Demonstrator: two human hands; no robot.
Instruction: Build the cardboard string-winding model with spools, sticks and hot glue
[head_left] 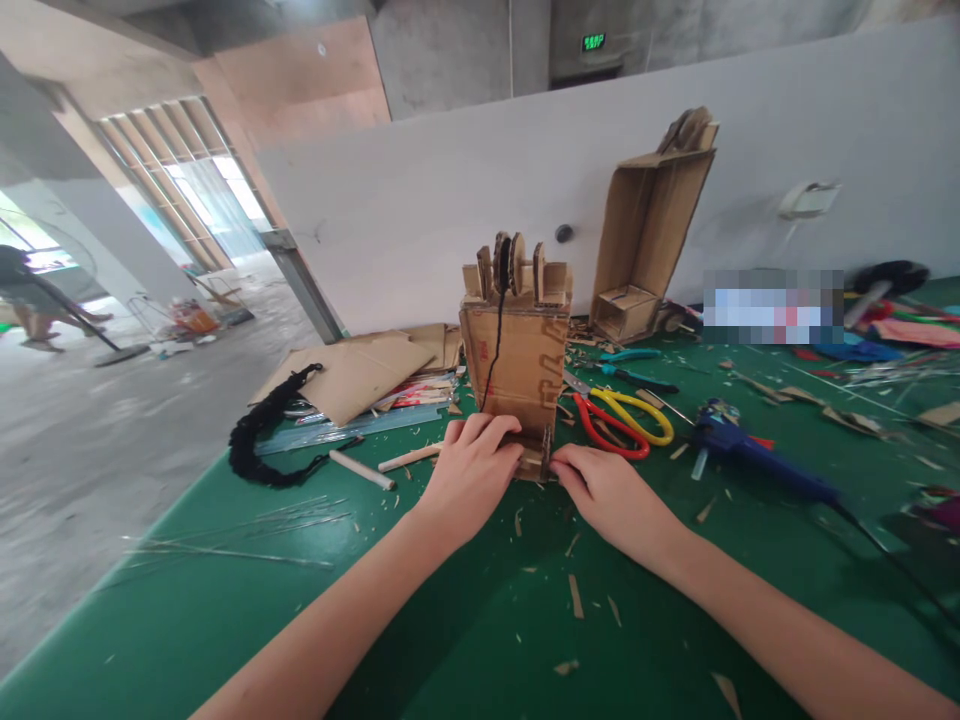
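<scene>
An upright cardboard model (pixel 517 360) stands in front of me, with cardboard discs (pixel 510 262) between uprights on its top. A black yarn cord (pixel 496 350) runs from the discs down the front panel towards the base. My left hand (pixel 476 465) is closed over the left side of the low base, its fingers curled on the cardboard. At the base's right side, my right hand (pixel 600 490) pinches with thumb and forefinger against the outer edge; whatever lies between those fingertips is hidden. Just left of my left hand lies a thin stick (pixel 409 458).
Red-and-yellow-handled scissors (pixel 622 420), teal-handled pliers (pixel 637 377) and a blue glue gun (pixel 757 460) with its cord lie on the right. A taller cardboard frame (pixel 645 230) stands behind. Black yarn (pixel 255 440), cardboard sheets (pixel 352 375) and glue sticks (pixel 345 430) are left. Scraps litter the green table (pixel 480 620).
</scene>
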